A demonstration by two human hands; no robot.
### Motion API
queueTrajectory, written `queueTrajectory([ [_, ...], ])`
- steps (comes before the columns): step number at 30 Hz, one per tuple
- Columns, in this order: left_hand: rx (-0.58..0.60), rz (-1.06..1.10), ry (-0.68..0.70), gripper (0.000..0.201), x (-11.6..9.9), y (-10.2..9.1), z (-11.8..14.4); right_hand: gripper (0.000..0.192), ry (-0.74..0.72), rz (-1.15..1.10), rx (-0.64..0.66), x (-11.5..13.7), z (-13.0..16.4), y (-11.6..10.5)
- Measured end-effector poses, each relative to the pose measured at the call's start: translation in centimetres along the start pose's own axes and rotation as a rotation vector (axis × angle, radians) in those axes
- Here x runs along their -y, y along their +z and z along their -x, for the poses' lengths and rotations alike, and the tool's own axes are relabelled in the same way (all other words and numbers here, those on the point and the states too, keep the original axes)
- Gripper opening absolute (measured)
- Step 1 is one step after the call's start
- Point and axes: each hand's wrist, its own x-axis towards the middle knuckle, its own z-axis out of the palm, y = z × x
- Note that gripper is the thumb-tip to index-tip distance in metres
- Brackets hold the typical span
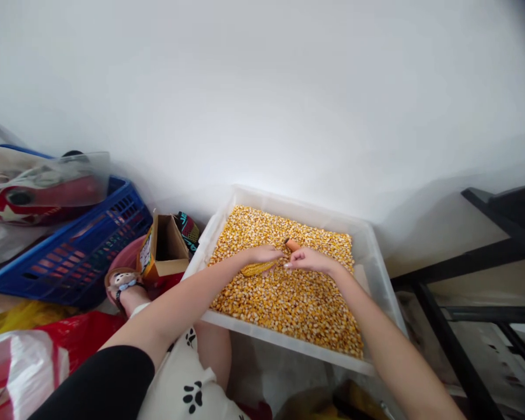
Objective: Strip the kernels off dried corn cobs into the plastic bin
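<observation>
Over a translucent plastic tub (284,341) filled with loose yellow corn kernels (284,309), both hands meet near the middle. Wrapped around an ear of corn (256,269), my left hand (265,254) keeps it lying roughly sideways, its kernel-covered end toward the left. Closed around a tool with an orange-brown handle (293,244) and a dark end, my right hand (310,259) is just right of the ear. The handle sticks up behind the fingers; the tool's working end is too small to make out, close to the ear's right end.
At left stands a blue plastic basket (109,227) stuffed with bags. An open cardboard box (172,267) sits between it and the tub. Red and white plastic bags (35,364) lie at lower left. A black metal frame (446,344) stands at right; a white wall (262,105) rises behind.
</observation>
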Motion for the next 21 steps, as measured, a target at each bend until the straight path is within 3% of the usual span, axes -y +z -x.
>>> queueTrajectory([
  [2,0.034,-0.006,0.041,0.044,0.0,-0.4,0.1,0.039,-0.011,0.032,-0.012,0.1,0.2,-0.3],
  [5,-0.002,0.009,-0.032,0.026,0.0,-0.7,0.1,0.038,0.003,0.054,-0.013,-0.2,0.1,-0.5],
  [7,0.015,0.056,-0.069,0.03,0.1,-0.9,0.2,0.036,0.01,0.065,-0.016,-0.7,-0.2,-0.4],
  [11,0.073,0.062,-0.012,0.045,0.5,-1.4,0.8,0.034,0.02,0.08,-0.019,-1.7,-0.8,-0.3],
  [14,0.097,0.119,0.02,0.034,0.6,-1.6,1.1,0.032,-0.007,0.104,-0.021,-1.8,-1.0,-0.1],
  [17,-0.036,0.242,0.07,0.034,0.4,-1.5,0.8,0.029,-0.046,0.172,-0.007,-0.7,-0.7,0.2],
  [21,-0.403,0.573,0.096,0.039,0.5,-1.7,0.1,0.024,-0.126,0.295,-0.055,1.9,0.0,1.5],
])
